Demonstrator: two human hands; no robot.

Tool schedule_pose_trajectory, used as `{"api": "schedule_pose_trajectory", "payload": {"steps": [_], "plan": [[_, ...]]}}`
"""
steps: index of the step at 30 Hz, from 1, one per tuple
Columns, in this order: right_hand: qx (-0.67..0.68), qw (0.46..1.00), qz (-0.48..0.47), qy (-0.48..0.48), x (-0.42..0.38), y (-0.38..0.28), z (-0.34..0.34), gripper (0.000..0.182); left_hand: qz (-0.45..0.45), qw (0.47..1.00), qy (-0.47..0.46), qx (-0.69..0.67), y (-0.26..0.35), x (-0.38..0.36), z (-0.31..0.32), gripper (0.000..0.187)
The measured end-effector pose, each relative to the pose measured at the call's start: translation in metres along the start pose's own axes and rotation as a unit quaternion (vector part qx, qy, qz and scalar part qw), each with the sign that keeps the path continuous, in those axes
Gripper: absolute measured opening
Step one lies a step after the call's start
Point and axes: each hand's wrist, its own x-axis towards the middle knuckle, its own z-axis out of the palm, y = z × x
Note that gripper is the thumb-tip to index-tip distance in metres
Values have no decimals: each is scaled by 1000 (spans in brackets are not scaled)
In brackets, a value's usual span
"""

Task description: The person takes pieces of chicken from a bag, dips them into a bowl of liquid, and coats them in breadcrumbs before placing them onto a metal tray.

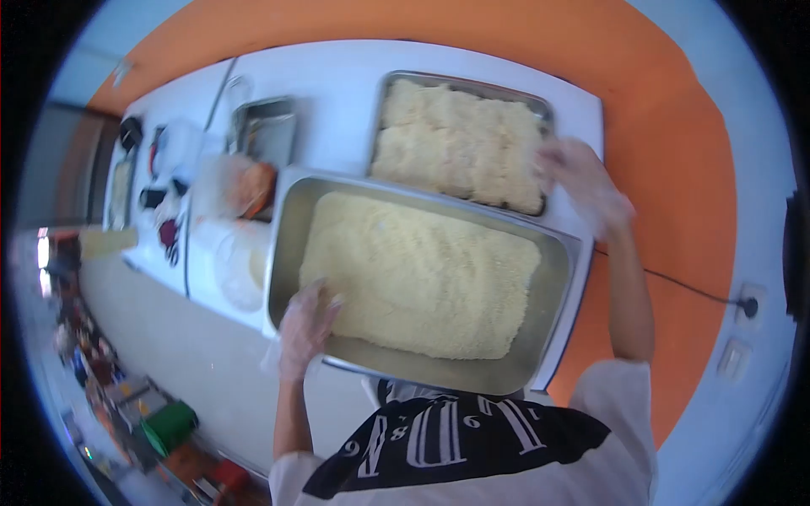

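A deep steel pan [553,337] filled with pale yellow breadcrumbs [422,278] stands right in front of me. Over its left wall reaches my left hand [305,329], in a clear plastic glove, fingers loosely apart at the edge of the crumbs and nothing held. Behind the pan lies a shallow metal tray [548,114] packed with flat crumb-coated pieces [456,143]. My right hand [582,177], also gloved, is at this tray's right edge, its fingers smeared by motion; I cannot tell whether they hold anything.
Left of the pan are a plastic bag with orange food [253,187], a small steel tray [268,131] and a clear round container [239,270]. Scissors [172,253] lie farther left on the white table [337,76]. A black cord [692,282] runs to a wall socket.
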Motion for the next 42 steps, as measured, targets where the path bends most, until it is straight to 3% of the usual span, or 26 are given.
{"api": "schedule_pose_trajectory", "payload": {"steps": [2, 4, 6, 8, 9, 11, 13, 14, 15, 16, 17, 18, 19, 21, 23, 25, 27, 29, 32, 34, 35, 37, 38, 40, 41, 42], "plan": [[24, 1000, 3, -9, -63, -54, 40, 18, 107, 994, -18, 5, -4, 14, -5, 54], [68, 997, -32, -7, -90, -45, 91, 20, 98, 995, -32, -8, 9, 30, -8, 55], [-73, 964, -254, 7, -98, 11, 129, 24, 137, 990, -28, 32, 1, 49, 3, 60], [-36, 998, -31, -49, -113, 35, 169, 28, 189, 979, -30, 66, -6, 69, 17, 65], [-43, 998, -30, -46, -122, 34, 183, 28, 163, 972, -91, 142, -8, 75, 22, 67], [161, 978, 123, -45, -133, 23, 209, 36, 135, 956, -148, 216, -6, 91, 27, 69], [109, 988, 105, -24, -142, -6, 217, 42, 156, 889, -300, 310, 3, 100, 34, 86], [54, 995, 84, -5, -148, -15, 216, 50, 169, 885, -304, 309, 4, 93, 34, 86], [55, 994, 90, 10, -153, -13, 214, 50, 121, 934, -267, 206, 5, 87, 26, 96], [-69, 991, 111, 36, -159, -6, 209, 64, 72, 965, -230, 99, 3, 80, 19, 107], [-191, 971, 133, 61, -165, 2, 206, 80, 91, 962, -236, 100, -4, 70, 12, 107], [-189, 968, 144, 79, -173, 15, 206, 80, 122, 938, -268, 184, -15, 56, 5, 114], [-201, 951, 222, 79, -190, 31, 218, 91, 171, 897, -302, 272, -24, 50, 3, 121], [-195, 929, 305, 78, -204, 43, 247, 102, 179, 892, -325, 258, -31, 29, 12, 122], [-169, 899, 404, -21, -199, 29, 278, 120, 186, 888, -343, 242, -41, 30, 26, 123], [-75, 921, 375, -73, -194, -12, 299, 126, 113, 922, -359, 96, -54, 36, 46, 118], [4, 950, 307, -64, -163, 58, 350, 130, 101, 916, -386, 41, -53, 45, 62, 112], [75, 936, 342, -40, -148, -45, 351, 128, 44, 902, -425, -63, -47, 55, 73, 101], [82, 962, 250, -75, -92, -3, 382, 126, -12, 875, -458, -157, -46, 75, 81, 90], [236, 938, 241, -80, -71, -8, 379, 120, -131, 858, -330, -371, -50, 87, 81, 78], [239, 938, 241, -77, -67, -13, 374, 120, -129, 859, -332, -368, -53, 95, 79, 78], [234, 932, 276, 19, -72, -44, 354, 107, -87, 917, -218, -322, -55, 111, 63, 70], [241, 929, 280, 26, -73, -37, 341, 107, -83, 917, -226, -318, -54, 115, 51, 70], [159, 961, 224, 2, -81, -9, 298, 93, -11, 950, -259, -174, -32, 123, 9, 70], [66, 970, 220, 80, -88, 20, 279, 90, -8, 949, -265, -172, -34, 131, 15, 70], [-30, 965, 210, 156, -99, 48, 262, 88, 84, 977, -191, -48, -39, 143, 27, 76]]}}
